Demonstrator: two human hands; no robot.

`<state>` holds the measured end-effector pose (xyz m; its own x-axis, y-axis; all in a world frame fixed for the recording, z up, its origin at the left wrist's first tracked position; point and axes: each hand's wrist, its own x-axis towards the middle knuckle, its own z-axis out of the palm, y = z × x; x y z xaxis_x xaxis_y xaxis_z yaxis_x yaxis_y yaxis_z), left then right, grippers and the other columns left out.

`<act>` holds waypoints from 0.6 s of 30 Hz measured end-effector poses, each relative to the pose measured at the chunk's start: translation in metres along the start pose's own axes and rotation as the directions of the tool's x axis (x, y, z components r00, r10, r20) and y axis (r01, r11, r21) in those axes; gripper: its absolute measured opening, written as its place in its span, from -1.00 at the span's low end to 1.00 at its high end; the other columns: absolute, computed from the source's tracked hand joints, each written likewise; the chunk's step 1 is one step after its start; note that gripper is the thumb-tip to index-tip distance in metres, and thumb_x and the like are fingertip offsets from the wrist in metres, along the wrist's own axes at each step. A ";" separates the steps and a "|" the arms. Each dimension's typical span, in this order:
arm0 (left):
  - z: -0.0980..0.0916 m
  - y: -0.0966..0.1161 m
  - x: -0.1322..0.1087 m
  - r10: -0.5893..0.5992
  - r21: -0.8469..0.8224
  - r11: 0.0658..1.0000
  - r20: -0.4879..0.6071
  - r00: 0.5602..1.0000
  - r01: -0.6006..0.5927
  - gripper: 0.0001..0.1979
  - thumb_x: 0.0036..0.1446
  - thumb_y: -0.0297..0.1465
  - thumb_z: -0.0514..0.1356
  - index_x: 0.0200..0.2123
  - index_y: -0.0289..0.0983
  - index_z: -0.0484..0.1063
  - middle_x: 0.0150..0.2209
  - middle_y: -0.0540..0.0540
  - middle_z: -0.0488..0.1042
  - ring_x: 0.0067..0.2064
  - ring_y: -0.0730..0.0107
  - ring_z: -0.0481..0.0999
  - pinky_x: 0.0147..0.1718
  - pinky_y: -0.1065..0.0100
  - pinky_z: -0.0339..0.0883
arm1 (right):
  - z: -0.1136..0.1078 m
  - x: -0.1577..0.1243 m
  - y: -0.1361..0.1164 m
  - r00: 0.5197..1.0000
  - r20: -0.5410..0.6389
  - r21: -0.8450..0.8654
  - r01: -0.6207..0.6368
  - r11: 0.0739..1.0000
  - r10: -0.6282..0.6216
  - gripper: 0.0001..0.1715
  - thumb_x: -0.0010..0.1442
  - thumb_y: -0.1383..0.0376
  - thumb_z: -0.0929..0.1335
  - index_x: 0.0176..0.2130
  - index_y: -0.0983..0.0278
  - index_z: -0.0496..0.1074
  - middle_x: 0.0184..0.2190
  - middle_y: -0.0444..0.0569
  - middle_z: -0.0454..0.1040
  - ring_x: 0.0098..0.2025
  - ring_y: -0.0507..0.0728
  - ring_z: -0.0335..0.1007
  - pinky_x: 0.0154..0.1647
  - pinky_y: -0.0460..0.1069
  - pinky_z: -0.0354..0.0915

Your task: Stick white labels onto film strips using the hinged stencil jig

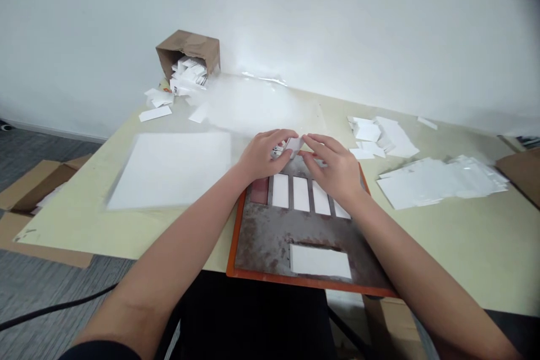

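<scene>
An orange-rimmed, rusty metal tray (pixel 270 236) lies at the table's near edge with several white cards set in its slots and one larger white card (pixel 320 261) near its front. My left hand (pixel 264 154) and my right hand (pixel 333 166) meet over the tray's far edge. Both pinch a small white card or packet (pixel 294 145) between their fingertips.
A large white sheet (pixel 169 169) lies left of the tray. A tipped brown box (pixel 189 56) spills white cards at the back left. Clear plastic film (pixel 257 104) lies behind the tray. Stacks of white bags (pixel 439 180) and cards (pixel 379 135) lie right. Cardboard boxes stand on the floor left.
</scene>
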<state>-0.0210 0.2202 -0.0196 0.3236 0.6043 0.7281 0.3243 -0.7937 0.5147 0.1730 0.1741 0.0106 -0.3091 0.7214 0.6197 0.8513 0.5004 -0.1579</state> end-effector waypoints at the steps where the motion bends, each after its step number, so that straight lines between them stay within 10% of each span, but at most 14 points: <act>1: 0.000 0.000 0.000 -0.018 -0.009 1.000 0.006 1.000 0.018 -0.70 0.13 -0.41 0.12 -0.05 -0.22 0.42 -0.19 -0.09 0.59 -0.28 0.39 0.52 -0.24 0.33 0.45 | 0.001 0.000 0.001 1.000 0.000 0.025 -0.017 1.000 0.017 -0.64 0.32 0.26 0.30 0.05 0.24 0.51 0.03 0.06 0.54 -0.21 0.11 0.56 -0.29 -0.03 0.47; 18: 0.000 0.002 0.002 -0.175 -0.060 0.982 0.065 0.982 0.179 -0.78 0.28 -0.35 0.05 -0.11 -0.22 0.46 -0.24 -0.08 0.61 -0.25 0.41 0.57 -0.29 0.42 0.42 | 0.014 -0.002 0.007 0.975 -0.152 0.277 -0.116 0.954 0.163 -0.76 0.23 0.20 0.39 -0.15 0.23 0.61 -0.24 0.02 0.64 -0.45 0.07 0.51 -0.43 -0.02 0.44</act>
<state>-0.0198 0.2196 -0.0176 0.3187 0.7372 0.5957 0.3233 -0.6754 0.6628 0.1734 0.1824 -0.0028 -0.0984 0.7119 0.6953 0.7302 0.5263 -0.4356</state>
